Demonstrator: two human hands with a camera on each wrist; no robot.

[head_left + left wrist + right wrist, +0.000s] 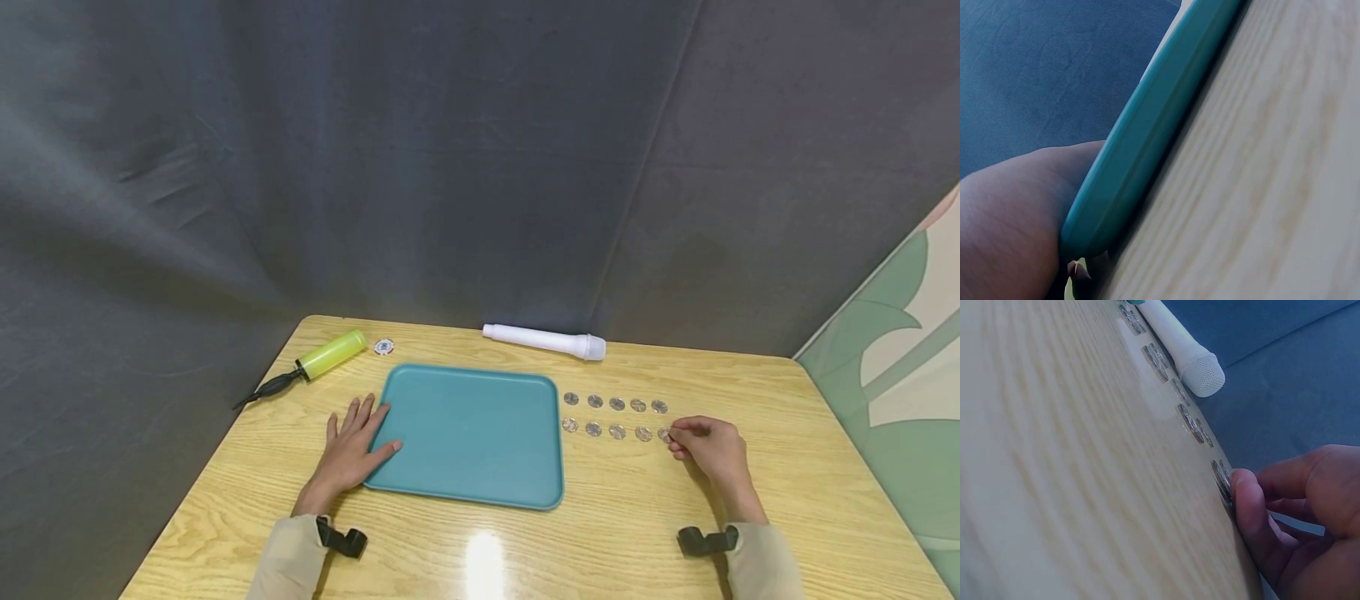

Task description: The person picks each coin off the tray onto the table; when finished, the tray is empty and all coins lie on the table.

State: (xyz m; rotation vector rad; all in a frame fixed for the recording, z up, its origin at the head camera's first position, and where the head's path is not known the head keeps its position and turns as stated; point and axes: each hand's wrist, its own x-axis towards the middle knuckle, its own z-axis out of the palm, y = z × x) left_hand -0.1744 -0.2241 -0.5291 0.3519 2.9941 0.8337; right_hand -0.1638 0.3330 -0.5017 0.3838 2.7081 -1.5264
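A teal tray (468,437) lies on the table. My left hand (348,450) rests over its left edge with the fingers spread and straight, the thumb on the tray's surface; the left wrist view shows the tray's rim (1141,131) beside the thumb. To the right of the tray, several silver coins (617,432) lie flat in two rows. My right hand (708,450) pinches the coin (664,435) at the right end of the near row. In the right wrist view, thumb and fingertips meet at that coin's edge (1221,478), partly hiding it.
A white microphone (543,340) lies behind the tray. At the back left are a yellow-green hand pump (330,354) with a black end and a round patterned chip (384,347). A dark curtain (450,167) hangs behind the wooden table (600,542).
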